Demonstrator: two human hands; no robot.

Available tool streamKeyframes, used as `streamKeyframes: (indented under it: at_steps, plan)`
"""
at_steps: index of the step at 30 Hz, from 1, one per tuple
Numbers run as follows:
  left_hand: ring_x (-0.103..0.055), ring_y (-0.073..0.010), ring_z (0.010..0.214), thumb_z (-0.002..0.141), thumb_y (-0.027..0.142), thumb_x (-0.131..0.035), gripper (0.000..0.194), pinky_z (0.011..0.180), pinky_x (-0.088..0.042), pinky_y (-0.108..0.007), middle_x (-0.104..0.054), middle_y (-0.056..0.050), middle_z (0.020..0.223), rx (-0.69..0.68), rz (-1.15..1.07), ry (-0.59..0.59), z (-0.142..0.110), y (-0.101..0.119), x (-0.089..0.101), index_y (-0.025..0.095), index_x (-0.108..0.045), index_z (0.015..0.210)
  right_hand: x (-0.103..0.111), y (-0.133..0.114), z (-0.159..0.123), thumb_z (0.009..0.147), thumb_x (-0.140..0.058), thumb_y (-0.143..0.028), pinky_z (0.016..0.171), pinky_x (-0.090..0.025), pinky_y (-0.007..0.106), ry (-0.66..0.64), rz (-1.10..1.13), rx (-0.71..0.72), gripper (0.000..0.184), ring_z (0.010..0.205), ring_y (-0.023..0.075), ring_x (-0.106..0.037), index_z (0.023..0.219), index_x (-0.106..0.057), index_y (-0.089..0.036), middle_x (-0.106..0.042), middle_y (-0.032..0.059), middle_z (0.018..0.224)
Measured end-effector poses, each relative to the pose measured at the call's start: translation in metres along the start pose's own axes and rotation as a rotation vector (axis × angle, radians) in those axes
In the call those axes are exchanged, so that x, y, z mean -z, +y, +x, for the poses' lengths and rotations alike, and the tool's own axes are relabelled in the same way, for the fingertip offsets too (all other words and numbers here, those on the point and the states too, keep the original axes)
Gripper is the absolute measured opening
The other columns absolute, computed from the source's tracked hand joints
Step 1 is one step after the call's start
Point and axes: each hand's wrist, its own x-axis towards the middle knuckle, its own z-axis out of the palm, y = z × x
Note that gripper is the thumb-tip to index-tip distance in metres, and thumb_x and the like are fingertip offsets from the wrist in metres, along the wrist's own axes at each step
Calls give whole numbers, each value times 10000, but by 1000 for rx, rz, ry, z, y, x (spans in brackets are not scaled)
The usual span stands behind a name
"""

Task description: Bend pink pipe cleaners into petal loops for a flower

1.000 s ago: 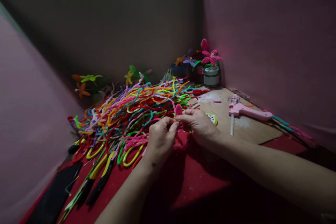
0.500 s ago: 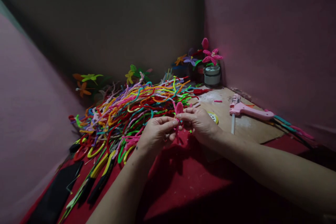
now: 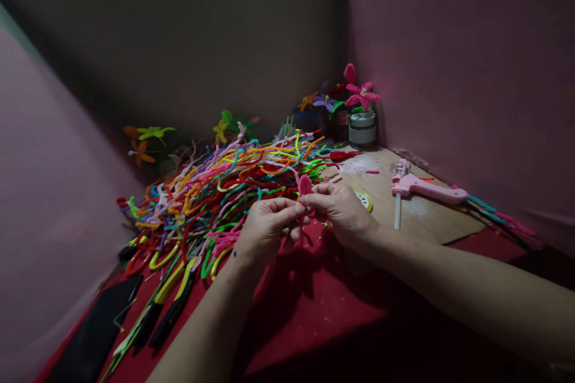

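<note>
Between my two hands is a pink pipe cleaner flower [image 3: 305,184], with one rounded petal standing up above the fingertips and other pink pieces hanging below. My left hand [image 3: 272,224] pinches it from the left with thumb and index finger. From the right, my right hand [image 3: 344,206] pinches it near the base of the upright petal. The fingers hide most of the flower's middle. Just behind and left of the hands lies a large heap of coloured pipe cleaners [image 3: 242,170].
A pink glue gun [image 3: 426,188] rests on a tan board [image 3: 449,221] at the right, near a yellow-rimmed disc [image 3: 365,201]. Yellow-and-black pliers [image 3: 177,299] and a black flat object [image 3: 99,329] lie at the left. A potted pink flower [image 3: 362,96] stands at the back.
Both hands stay nearly in place, still pinching the pink flower. The fingers have shifted slightly and the upright petal has moved a little left and turned slightly.
</note>
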Motion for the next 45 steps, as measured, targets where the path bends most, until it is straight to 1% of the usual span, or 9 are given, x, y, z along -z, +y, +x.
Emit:
streamKeyframes:
  at_steps: [8,15,18,22,24,30,33,40,45]
  plan:
    - [-437,-64,304,723,302,-594,217,316,-326,-170,-547,-1,433,-28,-23,-64,-2,1,-1,92,-603,669,1,1,-1,652,-603,-207,435,-315,214,-21,10,7,156,409,63,-440,531,-525,-148,-533,-24,465]
    - [-393,-50,276,670,278,-633,192,288,-302,-159,-512,28,395,-4,21,44,-4,4,-6,109,-567,608,1,6,0,653,-588,-202,465,-309,218,-2,-83,65,163,453,69,-422,531,-492,-153,-484,-43,488]
    - [-351,-40,241,636,290,-650,221,261,-247,-154,-493,37,375,4,58,76,-3,4,-9,119,-531,563,0,7,-2,674,-566,-206,489,-298,230,47,-260,179,168,473,73,-381,535,-482,-163,-444,-48,498]
    - [-291,-13,223,610,282,-647,243,259,-200,-152,-493,47,401,27,-8,47,0,2,-7,135,-475,524,1,8,-4,703,-543,-179,548,-306,246,104,-544,444,170,553,98,-399,543,-485,-174,-446,-26,569]
    - [-289,-16,228,626,291,-630,226,267,-200,-155,-480,56,395,33,-33,23,1,1,-5,144,-476,548,2,8,-3,719,-536,-174,560,-312,246,98,-590,472,168,573,105,-407,555,-501,-175,-450,-19,587]
    - [-300,-32,263,659,290,-579,192,279,-211,-163,-439,70,387,-32,30,120,3,-4,-7,157,-471,573,2,8,0,760,-552,-285,590,-334,235,49,-507,445,186,611,105,-418,614,-555,-169,-452,-15,641]
    - [-304,-35,285,680,311,-570,205,290,-220,-160,-421,73,389,-88,140,185,3,-5,-12,157,-476,584,2,10,3,740,-573,-334,562,-337,232,9,-353,317,194,575,95,-410,651,-559,-162,-468,-23,625]
    - [-304,-21,291,677,375,-601,267,307,-196,-151,-417,69,387,-81,236,134,1,-3,-12,133,-518,598,7,17,15,637,-649,-289,513,-361,222,-15,41,44,175,513,83,-462,638,-573,-132,-538,-17,581]
    - [-324,-41,250,658,369,-614,271,278,-212,-168,-450,66,393,17,180,16,3,-6,-7,161,-460,578,5,16,12,618,-669,-285,535,-381,226,-9,22,79,176,545,88,-478,661,-578,-140,-563,-17,612]
